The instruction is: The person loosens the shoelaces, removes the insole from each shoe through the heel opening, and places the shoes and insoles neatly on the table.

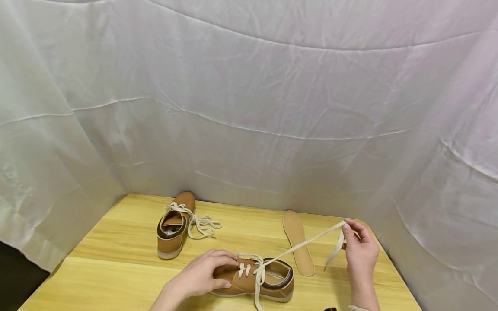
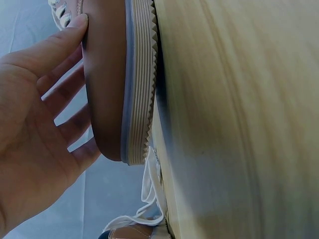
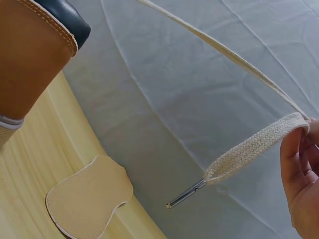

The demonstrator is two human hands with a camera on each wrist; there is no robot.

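A brown shoe (image 1: 233,287) with cream laces lies toe-left at the table's near side. My left hand (image 1: 202,272) holds its toe end, thumb on the near side and fingers across the far side; the left wrist view shows the thumb (image 2: 55,47) against the brown upper (image 2: 104,84). Between thumb and fingers, my right hand (image 1: 361,248) pinches a cream shoelace (image 1: 307,242), raised to the shoe's right. The lace runs taut from the shoe's eyelets to that hand. Its free end, with a metal tip (image 3: 187,194), hangs below the fingers. Another lace end droops over the shoe's near side.
A second brown shoe (image 1: 171,245) stands at the back left, its laces (image 1: 204,224) spread on the table beside it. A tan insole (image 1: 297,242) lies behind the held shoe. Pale curtains (image 1: 249,160) surround the wooden table (image 1: 116,259). A small dark object (image 1: 330,309) shows at the bottom edge.
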